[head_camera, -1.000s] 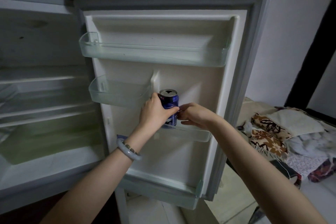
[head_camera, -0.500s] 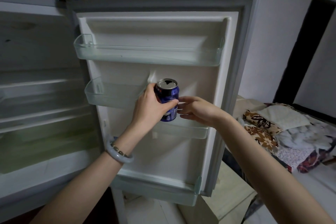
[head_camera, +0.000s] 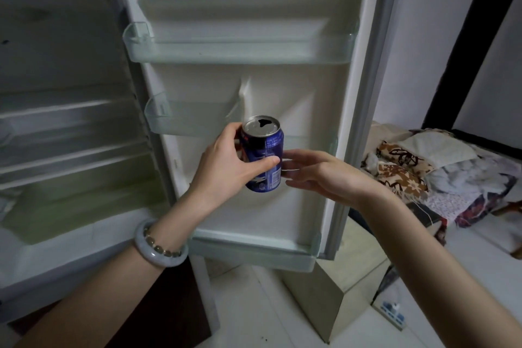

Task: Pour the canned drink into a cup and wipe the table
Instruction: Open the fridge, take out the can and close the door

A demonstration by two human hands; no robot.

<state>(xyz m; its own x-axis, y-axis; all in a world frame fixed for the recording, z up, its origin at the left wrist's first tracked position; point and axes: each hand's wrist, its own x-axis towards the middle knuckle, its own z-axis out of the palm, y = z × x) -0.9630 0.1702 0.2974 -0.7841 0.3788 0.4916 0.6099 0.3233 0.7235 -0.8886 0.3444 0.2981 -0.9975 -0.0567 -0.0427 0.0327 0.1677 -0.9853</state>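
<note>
A blue drink can with a silver top and an open mouth is held upright in front of the open fridge door. My left hand is wrapped around the can, thumb across its front. My right hand is just to the right of the can with its fingers spread; the fingertips are at the can's side, and I cannot tell whether they touch it. No cup, cloth or table is in view.
The fridge interior stands open at the left with bare shelves. Clear door bins line the door. A pile of patterned fabric lies at the right. A beige box stands on the pale floor below the door.
The can has come up out of the door bin and toward me in my left hand. My right hand has followed beside it, and the view has moved closer.
</note>
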